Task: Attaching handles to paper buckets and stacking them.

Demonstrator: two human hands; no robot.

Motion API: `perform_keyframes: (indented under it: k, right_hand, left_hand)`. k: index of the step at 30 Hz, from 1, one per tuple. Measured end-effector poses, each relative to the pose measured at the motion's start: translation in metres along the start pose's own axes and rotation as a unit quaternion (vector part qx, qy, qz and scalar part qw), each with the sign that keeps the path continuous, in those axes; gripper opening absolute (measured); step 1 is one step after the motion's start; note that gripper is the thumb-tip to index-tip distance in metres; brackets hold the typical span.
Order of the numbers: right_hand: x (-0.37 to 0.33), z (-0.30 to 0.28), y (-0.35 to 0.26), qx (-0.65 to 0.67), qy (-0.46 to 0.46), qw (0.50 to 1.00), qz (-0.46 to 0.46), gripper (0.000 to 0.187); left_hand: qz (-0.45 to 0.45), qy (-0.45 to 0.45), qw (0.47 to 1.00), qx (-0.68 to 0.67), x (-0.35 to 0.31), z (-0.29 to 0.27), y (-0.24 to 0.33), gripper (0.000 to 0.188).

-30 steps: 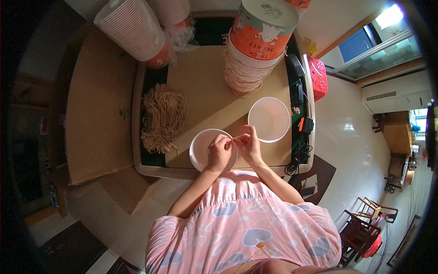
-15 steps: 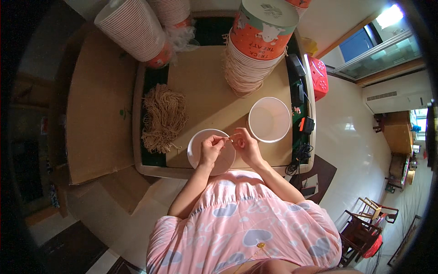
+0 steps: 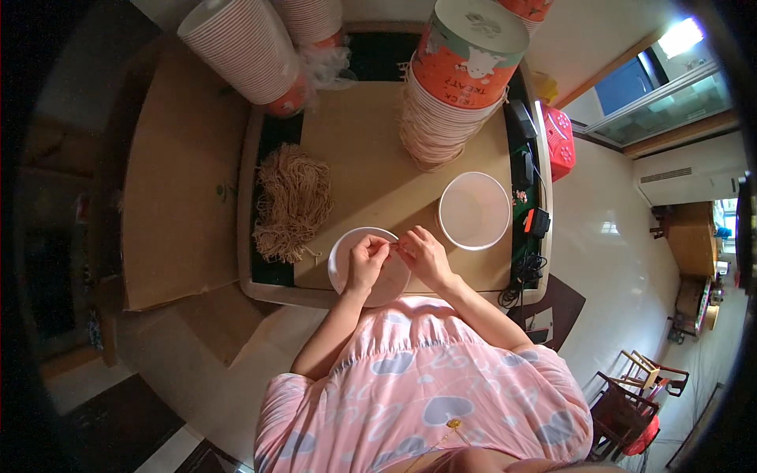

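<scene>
Both hands meet over the rim of a white paper bucket (image 3: pixel 386 290) at the table's near edge. My left hand (image 3: pixel 366 262) has thumb and forefinger pinched together over the bucket's mouth. Its fingertips touch those of my right hand (image 3: pixel 426 258), also closed in a pinch at the bucket's right side. Whatever lies between the fingertips is too small to name. A second white bucket (image 3: pixel 475 211) stands open-mouthed just beyond my right hand. To the left lies a heap of tan cords (image 3: pixel 293 201), one loose end pointing toward the near bucket.
Upside-down stacked orange paper buckets (image 3: pixel 461 71) with cord handles stand at the far right. More nested buckets (image 3: pixel 240 51) lean at the far left beside clear plastic wrap (image 3: pixel 325 65). Black cables (image 3: pixel 522 280) and an orange-black device (image 3: pixel 537 221) line the right edge. A cardboard box (image 3: pixel 181 189) flanks the left.
My fingertips have drawn closer together, and the right fingers have curled in more. The whole view has shifted slightly, with the table things appearing a little farther right.
</scene>
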State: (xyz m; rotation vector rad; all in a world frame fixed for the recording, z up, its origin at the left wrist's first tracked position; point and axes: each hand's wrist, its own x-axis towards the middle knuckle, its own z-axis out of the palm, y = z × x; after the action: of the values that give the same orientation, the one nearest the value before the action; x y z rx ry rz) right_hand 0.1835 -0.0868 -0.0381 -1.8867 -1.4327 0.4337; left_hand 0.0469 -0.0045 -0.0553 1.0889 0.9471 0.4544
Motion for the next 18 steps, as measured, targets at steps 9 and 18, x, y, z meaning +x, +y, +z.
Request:
perform_keyframes:
  k: [9,18]
  right_hand:
    - [0.002,-0.002,0.003,-0.058,0.0,0.998,-0.019,0.011]
    - [0.006,-0.005,0.001,-0.075,0.016,0.997,-0.029,0.01]
  left_hand:
    - [0.259,0.028,0.923,0.282,-0.006,0.014,0.015,0.02]
    - [0.255,0.068,0.907,0.328,-0.003,0.017,0.008,0.01]
